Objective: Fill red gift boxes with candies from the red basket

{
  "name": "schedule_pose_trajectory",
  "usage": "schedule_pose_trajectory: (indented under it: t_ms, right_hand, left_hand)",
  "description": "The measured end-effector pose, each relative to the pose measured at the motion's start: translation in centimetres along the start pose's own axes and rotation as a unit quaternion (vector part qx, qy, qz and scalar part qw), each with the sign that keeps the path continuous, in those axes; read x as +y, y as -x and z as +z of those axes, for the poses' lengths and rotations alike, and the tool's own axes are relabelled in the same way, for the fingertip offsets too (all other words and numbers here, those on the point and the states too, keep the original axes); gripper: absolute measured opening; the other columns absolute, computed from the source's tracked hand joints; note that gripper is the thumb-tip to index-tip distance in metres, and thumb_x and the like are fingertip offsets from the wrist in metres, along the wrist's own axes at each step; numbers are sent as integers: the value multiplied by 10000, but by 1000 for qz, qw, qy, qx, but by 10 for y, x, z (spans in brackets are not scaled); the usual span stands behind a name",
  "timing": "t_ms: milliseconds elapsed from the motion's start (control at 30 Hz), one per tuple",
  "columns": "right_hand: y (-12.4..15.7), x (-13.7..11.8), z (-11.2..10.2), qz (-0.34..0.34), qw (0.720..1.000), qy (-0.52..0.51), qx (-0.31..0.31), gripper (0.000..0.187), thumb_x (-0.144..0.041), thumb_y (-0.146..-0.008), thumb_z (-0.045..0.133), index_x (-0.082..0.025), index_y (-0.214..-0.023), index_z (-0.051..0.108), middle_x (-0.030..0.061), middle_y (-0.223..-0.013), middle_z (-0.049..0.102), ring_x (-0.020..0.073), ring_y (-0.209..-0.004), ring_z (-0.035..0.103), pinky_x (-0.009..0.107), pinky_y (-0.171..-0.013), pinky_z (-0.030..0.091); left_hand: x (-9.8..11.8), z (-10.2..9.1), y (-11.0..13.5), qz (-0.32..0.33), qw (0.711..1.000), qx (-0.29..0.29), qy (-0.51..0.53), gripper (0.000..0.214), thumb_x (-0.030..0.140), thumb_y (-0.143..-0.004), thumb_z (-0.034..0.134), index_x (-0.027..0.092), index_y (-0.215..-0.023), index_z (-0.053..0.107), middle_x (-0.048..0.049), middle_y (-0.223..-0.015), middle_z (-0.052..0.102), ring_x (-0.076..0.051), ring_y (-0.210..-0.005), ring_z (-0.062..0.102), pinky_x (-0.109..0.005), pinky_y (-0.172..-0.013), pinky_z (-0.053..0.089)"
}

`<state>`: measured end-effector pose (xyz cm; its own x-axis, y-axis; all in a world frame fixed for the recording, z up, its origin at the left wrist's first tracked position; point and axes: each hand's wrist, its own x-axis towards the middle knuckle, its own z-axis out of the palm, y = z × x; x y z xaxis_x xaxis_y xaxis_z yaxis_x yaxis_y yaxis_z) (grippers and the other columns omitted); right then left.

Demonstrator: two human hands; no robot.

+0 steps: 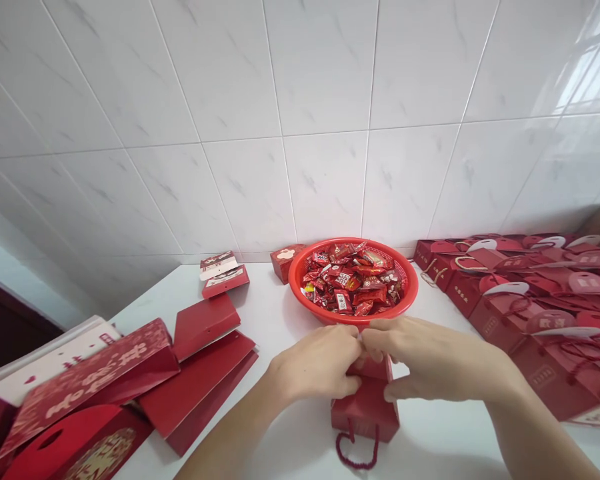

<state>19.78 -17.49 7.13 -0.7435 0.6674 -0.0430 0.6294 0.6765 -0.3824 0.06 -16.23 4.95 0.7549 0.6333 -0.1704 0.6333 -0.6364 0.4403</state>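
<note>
A small red gift box (364, 408) stands on the white table in front of me, its dark red cord handle (357, 460) hanging toward me. My left hand (317, 363) is closed on the left side of its top, thumb over the near part. From the right, my right hand (425, 360) grips the top too, with the thumb at the right edge and the fingers bent over the far side. Both sets of fingertips meet near the far flap, where they partly hide it. Just beyond is a red plastic basket (300, 293) full of red-wrapped candies (353, 280).
Rows of closed red gift boxes (505, 313) fill the right side. Flattened red cartons (197, 387) and a patterned red box (100, 367) lie at the left. Another small box (284, 261) stands behind the basket's left rim. A tiled wall (325, 180) borders the table (275, 313).
</note>
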Motion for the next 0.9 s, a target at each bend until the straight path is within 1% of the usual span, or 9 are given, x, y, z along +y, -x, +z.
schedule_pose_trajectory:
  t_ms: [67, 200, 333, 400, 500, 567, 633, 767, 900]
  right_hand:
    - [-5, -4, 0, 27, 999, 8, -38, 162, -113, -715, 706, -172, -806, 586, 36, -864, 626, 162, -719, 571, 252, -570, 382]
    - [-8, -7, -2, 54, 997, -5, -52, 125, -175, -771, 692, -165, -831, 582, 59, -927, 624, 171, -758, 570, 252, -565, 375]
    - [-7, -5, -4, 51, 993, -21, -107, 153, -203, -756, 731, -162, -820, 598, 52, -911, 642, 171, -759, 571, 239, -539, 348]
    - [-7, -4, -4, 41, 990, -18, -130, 177, -252, -754, 747, -159, -816, 609, 52, -899, 647, 170, -745, 566, 236, -527, 328]
    - [-7, -4, -5, 22, 990, -17, -141, 177, -277, -776, 725, -156, -861, 629, 48, -877, 645, 167, -730, 559, 239, -531, 317]
    - [-6, -5, -5, 19, 990, -8, -140, 162, -267, -786, 704, -155, -879, 633, 44, -856, 645, 166, -714, 557, 245, -536, 309]
    - [-4, -9, 0, 31, 992, 6, -126, 143, -245, -788, 684, -158, -890, 633, 44, -866, 658, 170, -705, 566, 256, -535, 290]
    - [-2, -18, 18, 72, 994, 63, -61, 123, -178, -818, 623, -153, -936, 650, 63, -921, 688, 202, -714, 609, 292, -534, 260]
    - [-8, -28, 34, 62, 990, 117, -38, 197, -236, -833, 668, -126, -995, 689, 120, -1013, 686, 267, -841, 647, 315, -591, 349]
  left_hand:
    - [1, 2, -2, 0, 1000, 6, 24, 62, 164, -697, 614, 197, -733, 575, -33, -930, 618, -192, -805, 590, -281, -591, 390]
    - [-1, 2, -2, -13, 996, 31, 84, 259, 300, -700, 727, 239, -942, 657, -24, -1020, 597, -224, -958, 576, -277, -695, 438]
    - [-5, -9, 2, -16, 993, -7, 114, 445, 491, -667, 797, 243, -1010, 661, -20, -956, 563, -233, -958, 559, -276, -709, 439]
    - [-7, -13, 3, -5, 992, -22, 121, 458, 476, -681, 797, 231, -1035, 642, -20, -964, 568, -226, -953, 562, -283, -751, 447]
    - [-10, -14, 2, 12, 993, -30, 113, 359, 312, -733, 747, 220, -1048, 601, -29, -1041, 576, -217, -1006, 560, -287, -811, 452]
    - [-10, -10, 0, 4, 995, -37, 96, 310, 205, -737, 691, 214, -1027, 580, -38, -1085, 563, -208, -1012, 559, -280, -796, 457]
    - [-8, -6, -2, -16, 996, -39, 74, 252, 189, -734, 673, 208, -962, 566, -37, -1058, 557, -203, -985, 563, -272, -752, 452]
    - [-3, -1, -3, -59, 997, -19, 46, 196, 267, -740, 691, 208, -851, 541, -9, -920, 596, -193, -881, 583, -268, -690, 421]
    - [-4, 3, -6, -90, 995, -8, 44, 214, 326, -725, 694, 209, -793, 529, 9, -805, 641, -166, -722, 582, -253, -576, 377]
